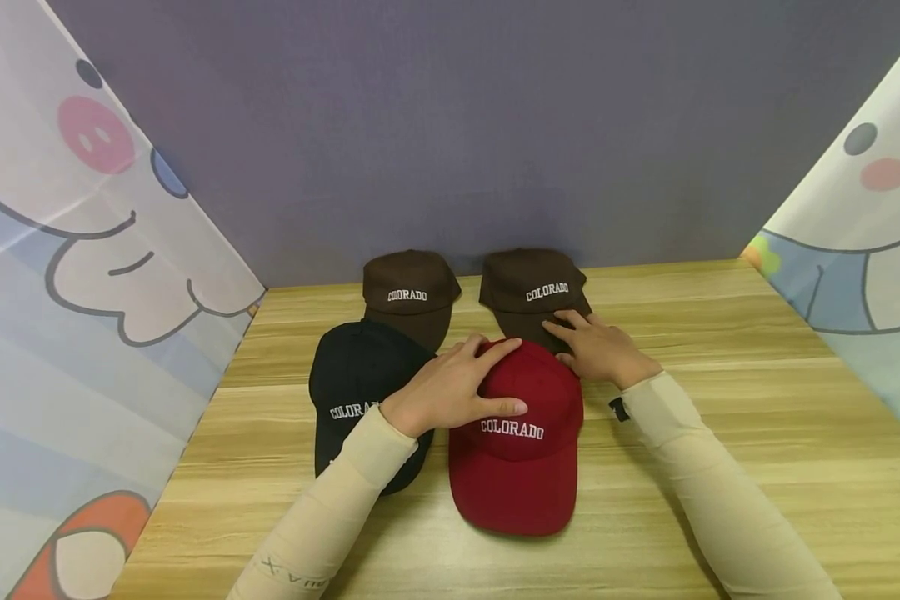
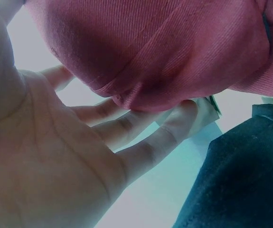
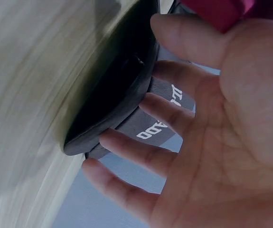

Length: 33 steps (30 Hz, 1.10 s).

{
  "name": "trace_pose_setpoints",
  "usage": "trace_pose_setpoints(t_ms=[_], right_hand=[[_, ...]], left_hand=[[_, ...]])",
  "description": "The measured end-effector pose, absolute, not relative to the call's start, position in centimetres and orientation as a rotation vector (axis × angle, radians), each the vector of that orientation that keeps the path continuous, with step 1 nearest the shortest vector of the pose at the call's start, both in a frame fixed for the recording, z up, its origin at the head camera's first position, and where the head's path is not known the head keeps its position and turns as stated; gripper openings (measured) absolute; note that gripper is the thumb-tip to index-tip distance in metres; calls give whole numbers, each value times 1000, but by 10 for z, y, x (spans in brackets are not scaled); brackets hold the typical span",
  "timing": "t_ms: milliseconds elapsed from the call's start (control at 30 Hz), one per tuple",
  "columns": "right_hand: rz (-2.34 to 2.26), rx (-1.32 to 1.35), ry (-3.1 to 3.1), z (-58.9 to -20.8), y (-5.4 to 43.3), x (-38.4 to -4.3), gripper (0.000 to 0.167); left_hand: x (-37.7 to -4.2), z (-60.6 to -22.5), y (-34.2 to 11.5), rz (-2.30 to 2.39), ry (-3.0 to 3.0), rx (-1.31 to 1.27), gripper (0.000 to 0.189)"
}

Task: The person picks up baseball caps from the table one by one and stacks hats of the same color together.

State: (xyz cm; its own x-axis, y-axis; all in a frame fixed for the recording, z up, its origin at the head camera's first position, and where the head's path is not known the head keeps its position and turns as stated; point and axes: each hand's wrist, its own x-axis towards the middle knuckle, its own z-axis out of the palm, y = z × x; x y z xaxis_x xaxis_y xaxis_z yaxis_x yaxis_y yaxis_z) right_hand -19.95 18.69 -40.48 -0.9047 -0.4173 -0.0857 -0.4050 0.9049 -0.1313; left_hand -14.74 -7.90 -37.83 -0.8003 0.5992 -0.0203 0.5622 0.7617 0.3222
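A red cap [image 1: 521, 492] with white COLORADO lettering lies on the table, brim toward me. My left hand [image 1: 450, 392] spreads over its crown from the left, fingers at the back and thumb just above the lettering. In the left wrist view those fingers reach along the red cloth [image 2: 141, 47]. At the back right is a brown COLORADO cap [image 1: 523, 275]. The fingers of my right hand [image 1: 603, 352] are extended at its brim; in the right wrist view, fingertips touch or nearly touch the brim's dark edge [image 3: 86, 137]. Whether the right thumb touches anything, I cannot tell.
Left of the red cap lies a black cap [image 1: 356, 367], partly beneath my left forearm. Behind it, a second brown cap [image 1: 408, 275] sits near the grey back wall [image 1: 450, 150]. Cartoon-printed panels [image 1: 52, 275] flank the wood-grain table [image 1: 720, 333]. A small black tag [image 1: 618, 408] shows by my right wrist.
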Motion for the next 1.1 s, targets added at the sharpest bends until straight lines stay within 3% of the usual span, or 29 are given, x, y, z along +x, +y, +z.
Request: trace_pose_setpoints(t_ms=[267, 1100], right_hand=[[-224, -609, 2929, -399, 201, -193, 50], [-267, -596, 2911, -395, 270, -139, 53]], left_hand=[[-147, -380, -79, 465, 2838, 944, 87], [-146, -382, -78, 447, 2874, 943, 85]])
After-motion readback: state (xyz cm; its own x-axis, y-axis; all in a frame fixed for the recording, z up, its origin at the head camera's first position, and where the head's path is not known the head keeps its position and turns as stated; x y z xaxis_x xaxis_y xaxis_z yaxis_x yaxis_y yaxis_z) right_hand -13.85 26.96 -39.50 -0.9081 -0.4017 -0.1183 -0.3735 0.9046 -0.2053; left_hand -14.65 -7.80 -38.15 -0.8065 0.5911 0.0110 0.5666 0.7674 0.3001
